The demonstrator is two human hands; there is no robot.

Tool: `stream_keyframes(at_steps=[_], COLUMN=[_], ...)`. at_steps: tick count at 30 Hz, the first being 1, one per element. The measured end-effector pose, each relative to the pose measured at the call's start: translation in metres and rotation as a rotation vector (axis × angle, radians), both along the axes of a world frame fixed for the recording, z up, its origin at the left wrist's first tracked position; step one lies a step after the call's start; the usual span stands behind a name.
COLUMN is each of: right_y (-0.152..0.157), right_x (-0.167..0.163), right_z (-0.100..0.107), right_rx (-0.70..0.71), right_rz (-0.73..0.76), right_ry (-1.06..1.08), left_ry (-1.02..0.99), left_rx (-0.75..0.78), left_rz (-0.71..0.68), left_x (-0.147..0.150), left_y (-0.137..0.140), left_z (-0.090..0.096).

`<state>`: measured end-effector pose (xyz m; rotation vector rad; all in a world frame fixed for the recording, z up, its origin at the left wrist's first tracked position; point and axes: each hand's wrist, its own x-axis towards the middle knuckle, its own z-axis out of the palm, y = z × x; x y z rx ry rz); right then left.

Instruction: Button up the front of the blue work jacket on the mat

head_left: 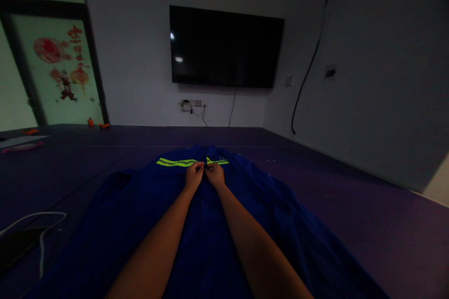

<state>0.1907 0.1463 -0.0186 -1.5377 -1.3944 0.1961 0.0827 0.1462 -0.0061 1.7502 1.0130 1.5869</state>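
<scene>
A dark blue work jacket [140, 210] with yellow-green reflective stripes [175, 163] lies spread out on the floor in front of me. Both of my hands meet at its front, near the collar end, level with the stripe. The fingers of my left hand [194, 176] are pinched together at the jacket's front edge. Close beside it, my right hand [215, 174] pinches the opposite edge by a raised end of the stripe. It is too dark and small to make out a button or zip between the fingertips.
Purple floor [351, 205] surrounds the jacket. At lower left lie a white cable [42, 238] and a dark flat object [19, 245]. Small orange items [90, 122] sit by the glass door [66, 70]. A television [226, 46] hangs on the wall; a black cable [312, 65] dangles at right.
</scene>
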Motion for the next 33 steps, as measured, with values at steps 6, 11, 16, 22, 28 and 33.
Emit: stream_keyframes(at_steps=[6, 11, 16, 22, 28, 33], right_y=[-0.002, -0.002, -0.001, 0.003, 0.008, 0.009], right_x=[0.001, 0.001, 0.000, 0.000, 0.001, 0.001], right_z=[0.001, 0.003, 0.004, 0.001, -0.003, -0.005], right_rx=[-0.009, -0.007, -0.021, -0.045, -0.013, 0.002], right_rz=[0.002, 0.010, -0.009, -0.007, -0.014, -0.018], right_ry=[-0.027, -0.052, -0.035, 0.023, 0.081, 0.125], left_ry=[-0.020, 0.021, 0.082, 0.131, 0.143, 0.170], left_rx=[0.023, 0.036, 0.070, 0.035, -0.020, -0.051], left_rz=[-0.023, -0.028, 0.038, 0.060, 0.028, 0.011], left_x=[-0.001, -0.001, -0.001, 0.000, 0.000, -0.001], left_y=[-0.001, -0.002, 0.000, 0.004, 0.004, 0.003], left_z=[0.000, 0.000, 0.000, -0.003, -0.003, -0.002])
